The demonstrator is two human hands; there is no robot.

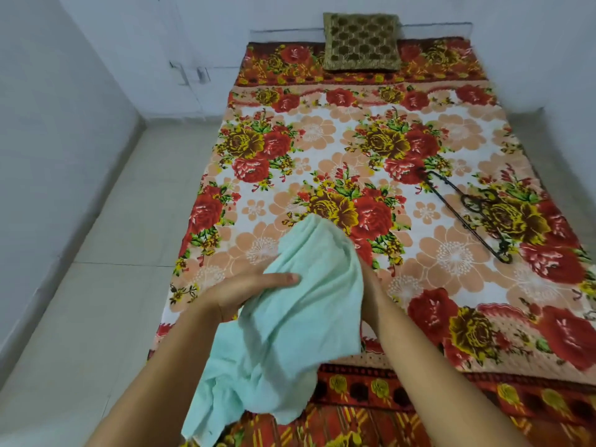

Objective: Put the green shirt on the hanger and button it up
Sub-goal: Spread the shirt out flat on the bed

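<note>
The pale green shirt [290,311] hangs bunched between my two hands, above the near edge of the bed. My left hand [245,291] grips its left side with the thumb laid across the cloth. My right hand [371,295] is mostly hidden behind the fabric; only the wrist and the heel of the hand show, and it appears to hold the shirt from behind. A dark metal hanger [464,211] lies flat on the bedspread to the right, well apart from the shirt and both hands.
The bed [322,130] carries a floral spread in red, orange and white. An olive patterned cushion [361,43] leans at its head against the wall. Pale tiled floor [96,253] runs along the bed's left side, bounded by white walls.
</note>
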